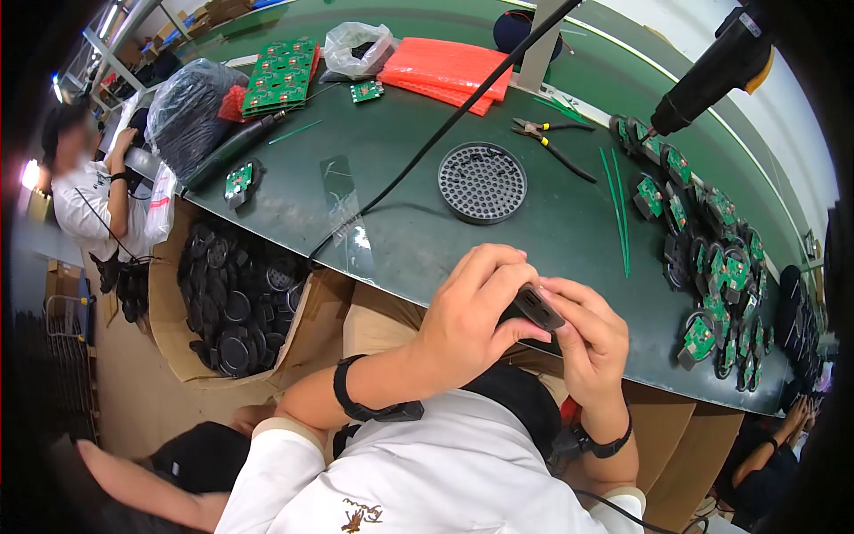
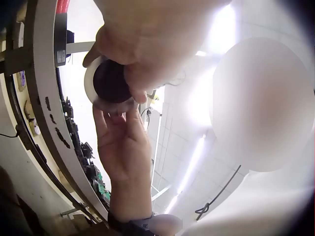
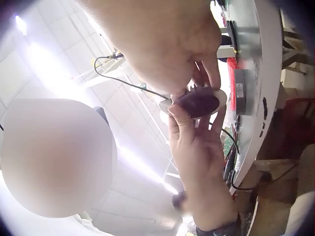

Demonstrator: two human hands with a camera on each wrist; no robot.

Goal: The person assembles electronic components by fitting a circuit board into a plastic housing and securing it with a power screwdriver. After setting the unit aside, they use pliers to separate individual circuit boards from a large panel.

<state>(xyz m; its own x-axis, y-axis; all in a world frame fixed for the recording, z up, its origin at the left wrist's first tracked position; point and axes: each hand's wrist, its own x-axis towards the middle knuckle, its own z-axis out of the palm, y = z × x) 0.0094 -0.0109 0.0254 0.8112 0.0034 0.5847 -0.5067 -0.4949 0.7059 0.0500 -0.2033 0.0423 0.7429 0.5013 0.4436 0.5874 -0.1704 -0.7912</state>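
Observation:
Between both hands, close in front of the chest, is a round black plastic casing (image 1: 540, 309) with small slots in its side edge. My left hand (image 1: 476, 298) grips it from the left, thumb below and fingers bent over the top. From the other side my right hand (image 1: 589, 331) pinches its edge between thumb and fingers. The casing's underside (image 2: 111, 81) shows a dark disc inside a paler ring in the left wrist view. Seen in the right wrist view, the casing (image 3: 198, 102) is tilted, partly covered by fingers.
A perforated round tray (image 1: 482, 182) stands on the green table (image 1: 400, 151). Yellow-and-black pliers (image 1: 556, 142) lie behind it. Many casings with green circuit boards (image 1: 729, 267) are piled at right, under a hanging electric screwdriver (image 1: 712, 76). A cardboard box (image 1: 298, 329) of black parts sits at left.

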